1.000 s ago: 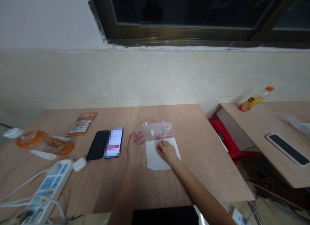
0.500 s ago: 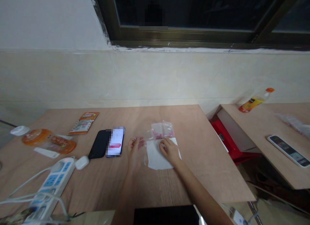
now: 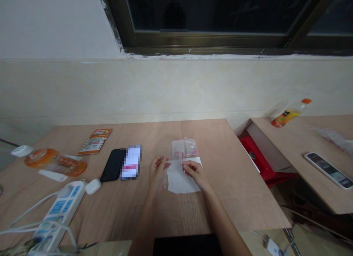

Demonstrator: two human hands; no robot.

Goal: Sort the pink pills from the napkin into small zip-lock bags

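A clear plastic zip bag (image 3: 173, 162) with a pinkish-red strip is stretched between my two hands. My left hand (image 3: 156, 168) pinches its left side. At its right side, near the strip, the thumb and fingertips of my right hand (image 3: 195, 172) are closed on it. Beneath the bag lies a white sheet of paper (image 3: 183, 184), flat on the wooden table (image 3: 226, 182). Just beyond my hands, further small clear bags (image 3: 191, 145) with pink marks rest on the table. The bag is see-through, so its outline is hard to follow.
Left of my hands lie a lit phone (image 3: 131, 162), a black phone-like slab (image 3: 112, 165), a white case (image 3: 93, 186), an orange packet (image 3: 96, 141), a drink bottle (image 3: 56, 162) and a power strip (image 3: 59, 210). A second table (image 3: 303, 138) stands right, past a red stool (image 3: 256, 160).
My right hand now pinches the bag's right side instead of resting over the paper. My left hand has shifted slightly right, and the bag is spread flatter between them.
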